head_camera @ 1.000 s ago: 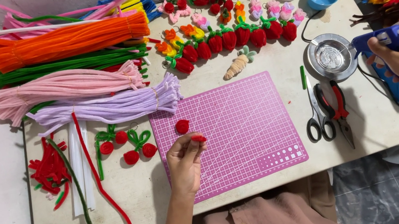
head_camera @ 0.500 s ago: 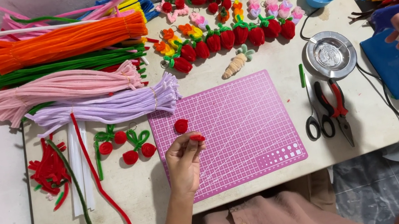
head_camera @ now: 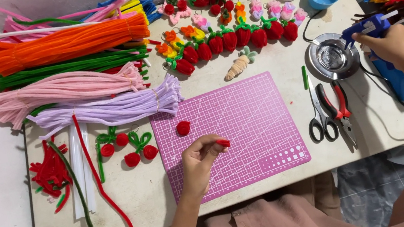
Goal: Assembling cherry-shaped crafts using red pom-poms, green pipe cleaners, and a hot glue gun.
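over the pink mat (head_camera: 248,122), left hand (head_camera: 200,159) pinches a red piece (head_camera: 224,143); right hand (head_camera: 392,45) grips glue gun (head_camera: 367,28) beside scissors (head_camera: 317,115)

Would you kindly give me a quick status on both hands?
Left hand pinching small red piece over pink cutting mat. Right hand gripping blue glue gun above metal dish. Nothing between them.

- A cutting mat (head_camera: 238,129) lies mid-surface (head_camera: 173,201), a small ball (head_camera: 183,128) on it.
- Pipe-cleaner bundles (head_camera: 72,70) lie left and behind.
- Scissors (head_camera: 317,115) and pliers (head_camera: 338,109) lie right of the mat.
- A metal dish (head_camera: 332,59) sits behind them.
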